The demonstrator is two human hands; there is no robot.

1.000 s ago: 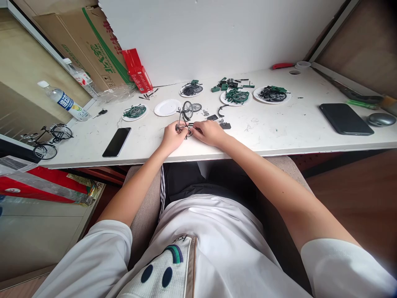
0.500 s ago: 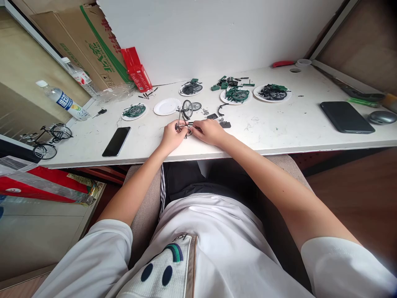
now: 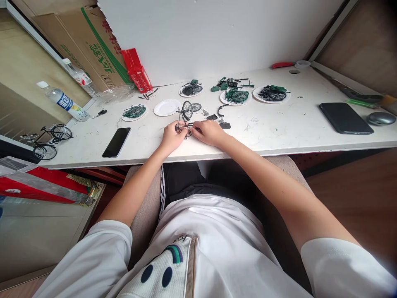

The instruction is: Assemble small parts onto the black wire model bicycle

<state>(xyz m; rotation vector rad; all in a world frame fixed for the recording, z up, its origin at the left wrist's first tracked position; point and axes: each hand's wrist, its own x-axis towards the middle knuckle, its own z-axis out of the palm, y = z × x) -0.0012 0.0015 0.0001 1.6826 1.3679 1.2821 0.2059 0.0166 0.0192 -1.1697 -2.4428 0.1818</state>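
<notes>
Far left of the grip, one finished black bike (image 3: 46,140) is resting at the table's edge. Two bottles (image 3: 66,101) are standing beyond it, one wearing a blue label, one a red; their writing is looking too small to read. A brown box (image 3: 74,39) behind them is showing green Chinese writing, 北大荒. One phone (image 3: 116,142) is lying left of the grip, and one red box (image 3: 136,70) is standing past it. Five paper plates (image 3: 167,102) are sitting beyond the grip, four holding bike parts. The left hand (image 3: 174,135) is pinching one small black toy bike (image 3: 187,110), whose wheel is sticking up. The right hand (image 3: 208,131) is touching it; I cannot tell if those fingers are squeezing. Two flat black pieces (image 3: 225,125) are lying just beyond that hand. Far right, one mouse (image 3: 381,118) is sitting.
</notes>
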